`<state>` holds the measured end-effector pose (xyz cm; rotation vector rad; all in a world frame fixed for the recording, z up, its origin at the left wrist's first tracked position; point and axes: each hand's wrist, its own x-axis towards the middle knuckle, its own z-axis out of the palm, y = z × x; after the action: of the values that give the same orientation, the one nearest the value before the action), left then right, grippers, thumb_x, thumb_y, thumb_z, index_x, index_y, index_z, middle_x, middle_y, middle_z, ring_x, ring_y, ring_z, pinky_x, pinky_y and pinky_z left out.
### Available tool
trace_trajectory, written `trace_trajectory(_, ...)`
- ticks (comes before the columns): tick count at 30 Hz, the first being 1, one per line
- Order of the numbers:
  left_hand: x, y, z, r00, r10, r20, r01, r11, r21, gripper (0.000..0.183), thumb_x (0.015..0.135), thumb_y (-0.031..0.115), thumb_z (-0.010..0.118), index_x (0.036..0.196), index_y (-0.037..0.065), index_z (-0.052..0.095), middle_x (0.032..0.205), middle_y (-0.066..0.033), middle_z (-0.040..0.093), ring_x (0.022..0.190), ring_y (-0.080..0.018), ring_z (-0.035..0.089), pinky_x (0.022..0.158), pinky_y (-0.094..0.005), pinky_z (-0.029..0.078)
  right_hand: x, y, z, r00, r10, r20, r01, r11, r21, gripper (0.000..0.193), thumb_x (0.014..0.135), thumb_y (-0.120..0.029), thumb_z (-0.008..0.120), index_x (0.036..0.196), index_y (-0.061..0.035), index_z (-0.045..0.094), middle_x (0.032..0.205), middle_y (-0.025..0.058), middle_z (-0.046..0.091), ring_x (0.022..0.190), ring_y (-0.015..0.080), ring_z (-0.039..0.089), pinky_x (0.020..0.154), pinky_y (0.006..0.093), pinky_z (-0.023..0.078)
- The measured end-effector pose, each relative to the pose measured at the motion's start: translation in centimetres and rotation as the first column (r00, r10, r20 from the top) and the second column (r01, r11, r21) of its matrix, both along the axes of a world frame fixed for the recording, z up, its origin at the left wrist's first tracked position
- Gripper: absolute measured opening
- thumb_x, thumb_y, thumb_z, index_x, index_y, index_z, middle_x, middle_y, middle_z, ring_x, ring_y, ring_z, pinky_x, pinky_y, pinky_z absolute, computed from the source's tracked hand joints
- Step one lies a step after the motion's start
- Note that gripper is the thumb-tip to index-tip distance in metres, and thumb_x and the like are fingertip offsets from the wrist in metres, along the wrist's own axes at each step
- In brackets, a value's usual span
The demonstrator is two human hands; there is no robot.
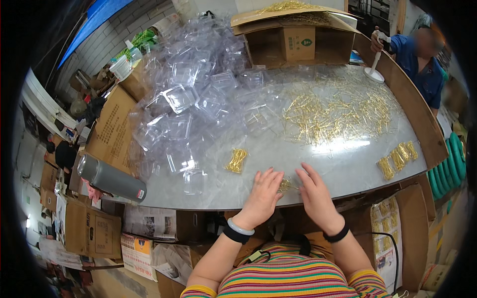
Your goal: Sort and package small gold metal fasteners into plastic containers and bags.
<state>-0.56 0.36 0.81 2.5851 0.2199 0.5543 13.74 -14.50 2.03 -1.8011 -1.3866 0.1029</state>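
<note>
At the table's near edge, a small bunch of thin gold wire pieces [284,186], pin- or hook-like, lies between my two hands. My left hand [265,192] is open, its fingers stretched out flat along the left side of the bunch and partly covering it. To the right, my right hand [317,194] is open too, with fingers extended and a wire end close to its thumb side. Just beyond my left hand sits a packed bundle of the same gold pieces [236,160]. Several more bundles [397,159] stand in a row at the table's right edge.
Loose gold pieces [323,116] spread over the grey table [223,191]. Clear plastic clamshell boxes [184,94] pile up at left. A grey bottle [112,178] stands at the left edge. Cardboard [417,114] walls the right side, where another person [420,62] holds a white round-based tool [374,74].
</note>
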Motion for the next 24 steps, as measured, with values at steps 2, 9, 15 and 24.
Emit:
trace_trajectory(2,-0.1,-0.1,0.0,1.000,0.015,0.001,-0.015,1.000,0.006,0.058,0.090,0.003,0.063,0.144,-0.001,0.043,0.139,-0.0186,0.047,0.138,-0.0404,0.039,0.118,-0.0551,0.026,-2.5,-0.6,0.3,0.997,-0.055,-0.052,0.055,0.998,0.002,0.061,0.084,0.012,0.052,0.143,0.0081,0.037,0.151,0.0336,0.032,0.135,0.0513,0.040,0.113,0.0494,0.038)
trace_trajectory(9,0.3,0.3,-0.2,0.998,-0.039,0.050,0.038,0.999,0.008,0.058,0.087,-0.002,0.063,0.142,-0.002,0.046,0.136,-0.0208,0.049,0.135,-0.0429,0.043,0.117,-0.0547,0.030,-4.1,3.4,-1.7,0.899,0.113,-0.423,-0.035,0.982,0.187,0.081,0.083,0.004,0.052,0.154,0.0062,0.014,0.160,0.0307,0.016,0.151,0.0442,0.017,0.123,0.0491,0.019)
trace_trajectory(15,-0.1,-0.1,-0.1,0.996,0.021,0.090,-0.014,0.997,-0.082,0.057,0.086,-0.003,0.065,0.140,-0.002,0.047,0.132,-0.0235,0.051,0.130,-0.0440,0.046,0.114,-0.0501,0.036,-3.0,0.6,-1.7,0.606,0.120,-0.787,0.109,0.967,0.231,0.088,0.077,0.011,0.044,0.158,-0.0012,0.014,0.162,0.0151,0.014,0.154,0.0291,0.010,0.125,0.0445,0.011)
trace_trajectory(24,0.0,0.0,-0.4,0.995,0.049,0.092,-0.035,0.988,-0.151,0.063,0.085,-0.001,0.069,0.143,-0.001,0.045,0.132,-0.0239,0.050,0.126,-0.0430,0.048,0.109,-0.0467,0.040,-4.0,1.9,-1.8,0.482,0.282,-0.830,-0.039,0.953,0.301,0.084,0.075,0.014,0.047,0.155,-0.0014,0.028,0.159,0.0147,0.029,0.153,0.0281,0.021,0.125,0.0389,0.017)
